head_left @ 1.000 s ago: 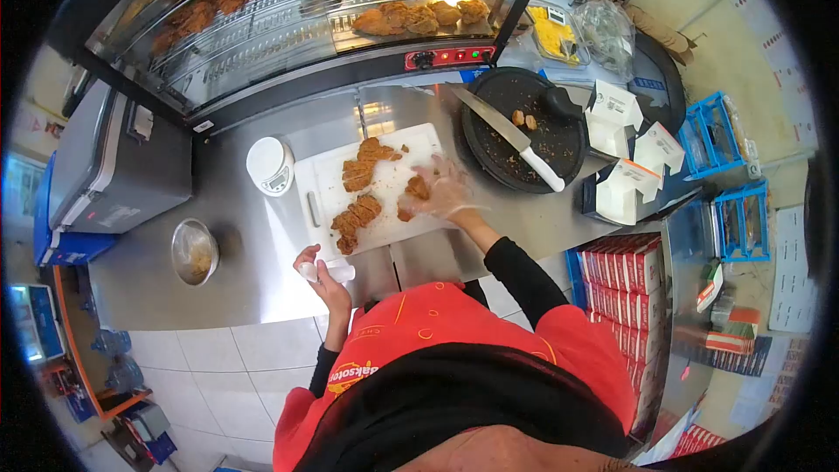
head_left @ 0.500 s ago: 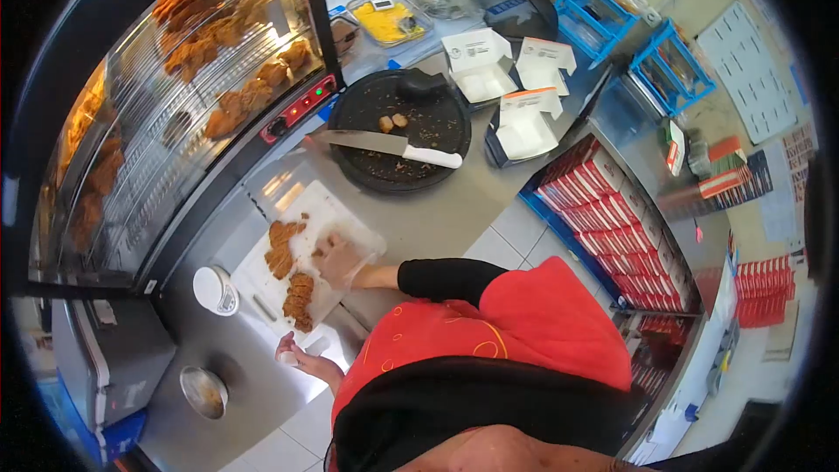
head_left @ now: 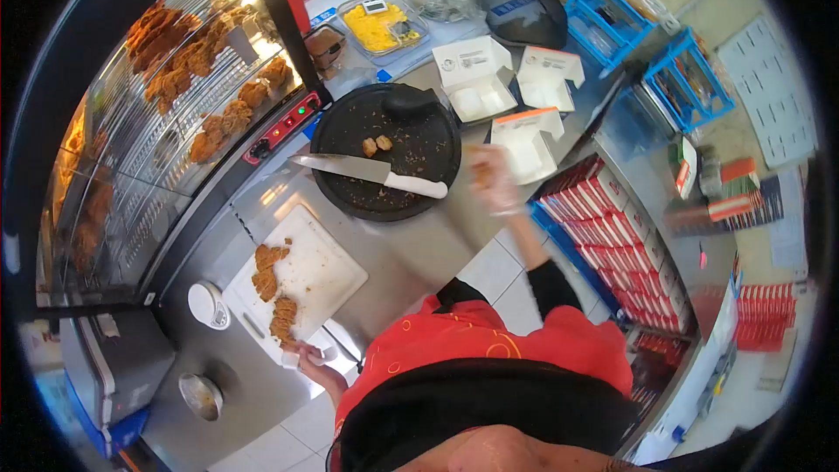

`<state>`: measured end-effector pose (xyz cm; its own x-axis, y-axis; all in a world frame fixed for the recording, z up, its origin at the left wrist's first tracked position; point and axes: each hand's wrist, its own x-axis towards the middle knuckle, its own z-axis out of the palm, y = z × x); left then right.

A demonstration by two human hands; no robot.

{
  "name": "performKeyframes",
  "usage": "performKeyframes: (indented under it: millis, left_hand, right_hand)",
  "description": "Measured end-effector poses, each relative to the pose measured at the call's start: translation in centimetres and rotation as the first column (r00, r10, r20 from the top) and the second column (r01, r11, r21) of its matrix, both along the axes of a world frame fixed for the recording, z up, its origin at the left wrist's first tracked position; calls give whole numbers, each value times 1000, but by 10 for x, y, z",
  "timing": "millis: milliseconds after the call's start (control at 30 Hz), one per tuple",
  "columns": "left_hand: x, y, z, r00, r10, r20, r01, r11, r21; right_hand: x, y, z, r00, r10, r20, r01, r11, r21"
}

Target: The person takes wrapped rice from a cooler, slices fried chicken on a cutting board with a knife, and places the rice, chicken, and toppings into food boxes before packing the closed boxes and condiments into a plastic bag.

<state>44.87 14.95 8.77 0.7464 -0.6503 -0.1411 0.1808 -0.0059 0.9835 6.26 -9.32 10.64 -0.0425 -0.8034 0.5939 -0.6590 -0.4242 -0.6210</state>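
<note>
My right hand (head_left: 491, 179), in a clear plastic glove and smeared by motion, is beside an open white takeaway box (head_left: 529, 157). A brownish patch shows at its fingers, but I cannot make out whether it is food. My left hand (head_left: 308, 358) is at the lower edge of a white cutting board (head_left: 328, 275), its fingers close to the end of a sliced piece of fried chicken (head_left: 283, 319). Something white shows around those fingers; their grip is unclear. A second piece of fried chicken (head_left: 265, 271) lies above the first on the board.
A knife (head_left: 376, 173) lies across a round black board (head_left: 350, 122) holding small food bits. Two more open boxes (head_left: 474, 100) (head_left: 549, 74) stand behind. A heated display case (head_left: 175, 122) is at left, with a kitchen scale (head_left: 209, 306) and metal bowl (head_left: 201, 396) below.
My right hand has moved from the cutting board up and right to the takeaway box. My left hand has shifted slightly, closer to the chicken's end. The view has shifted a little.
</note>
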Motion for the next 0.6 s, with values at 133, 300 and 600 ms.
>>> performKeyframes:
  millis: [133,300,600]
  left_hand:
    - [-15,-21,1,685,-282,-672,236,958,-161]
    - [-56,-42,22,498,-361,-789,535,844,-48]
    - [-45,41,7,521,-179,-834,479,871,113]
  right_hand:
    - [-171,-48,-57,932,94,-350,36,937,347]
    - [-147,-60,-5,523,503,-688,151,740,655]
    - [101,10,85,690,699,187,-617,433,657]
